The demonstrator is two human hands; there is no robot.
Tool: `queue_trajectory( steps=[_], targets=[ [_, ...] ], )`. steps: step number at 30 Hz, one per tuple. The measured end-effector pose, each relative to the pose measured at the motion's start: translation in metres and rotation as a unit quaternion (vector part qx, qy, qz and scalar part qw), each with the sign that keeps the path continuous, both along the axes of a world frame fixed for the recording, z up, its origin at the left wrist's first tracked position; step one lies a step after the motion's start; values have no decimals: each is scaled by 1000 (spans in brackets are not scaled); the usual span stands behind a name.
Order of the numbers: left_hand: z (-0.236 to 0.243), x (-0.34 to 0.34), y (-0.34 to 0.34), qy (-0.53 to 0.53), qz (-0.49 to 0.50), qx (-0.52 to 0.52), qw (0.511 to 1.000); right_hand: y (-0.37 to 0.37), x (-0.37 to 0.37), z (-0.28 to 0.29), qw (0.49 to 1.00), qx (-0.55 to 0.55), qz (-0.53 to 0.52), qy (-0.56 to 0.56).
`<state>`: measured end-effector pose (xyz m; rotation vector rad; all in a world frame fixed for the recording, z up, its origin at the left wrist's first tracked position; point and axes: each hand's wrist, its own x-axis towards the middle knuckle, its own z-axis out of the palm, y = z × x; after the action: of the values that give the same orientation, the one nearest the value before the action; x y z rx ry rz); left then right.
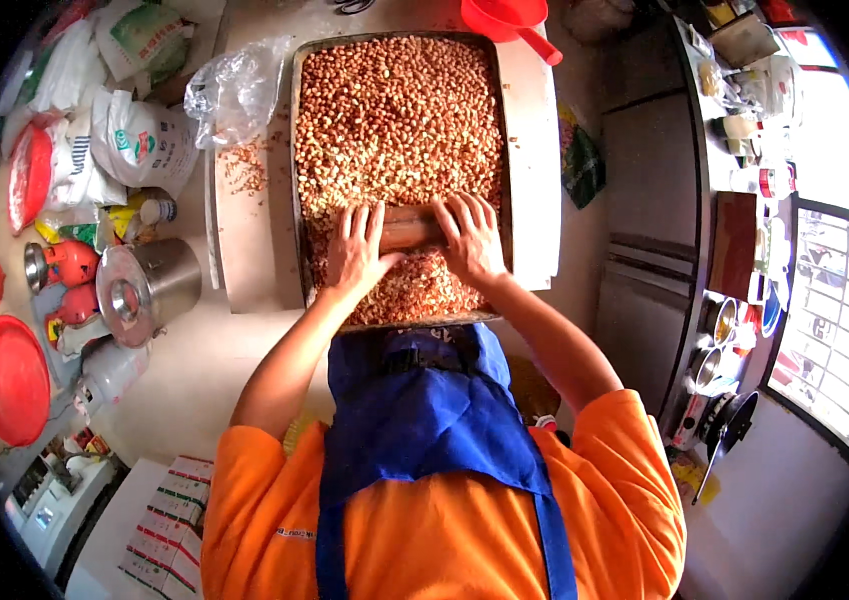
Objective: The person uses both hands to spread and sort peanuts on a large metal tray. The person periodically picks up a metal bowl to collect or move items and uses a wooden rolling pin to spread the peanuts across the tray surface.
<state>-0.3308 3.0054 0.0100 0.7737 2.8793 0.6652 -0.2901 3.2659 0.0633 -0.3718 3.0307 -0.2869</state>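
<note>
A large dark-rimmed tray [297,130] full of peanuts [400,110] lies in front of me. Whole reddish-brown nuts fill its far part; toward the near edge they look broken, with loose skins among them. Across the near part rests a brown wooden rolling pin [411,229]. My left hand [357,257] grips its left end, fingers bent over the top and thumb pointing inward. On the right end, my right hand [472,240] holds it the same way. The undersides of both hands are hidden.
The tray sits on a pale table [253,235], with a clear plastic bag [237,90] and scattered skins at its left. A red scoop [510,14] is at the far right corner. Left stand a metal pot [160,285], a red basin [12,380] and sacks [140,140]; right, a cabinet [645,190].
</note>
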Motion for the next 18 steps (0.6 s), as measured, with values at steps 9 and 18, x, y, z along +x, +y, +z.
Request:
queue_trajectory(
  steps=[9, 18],
  targets=[
    [15, 61, -8, 69, -38, 58, 995, 20, 55, 1, 993, -89, 15, 71],
    [16, -121, 44, 84, 121, 12, 989, 0, -130, -3, 990, -62, -101, 75]
  ],
)
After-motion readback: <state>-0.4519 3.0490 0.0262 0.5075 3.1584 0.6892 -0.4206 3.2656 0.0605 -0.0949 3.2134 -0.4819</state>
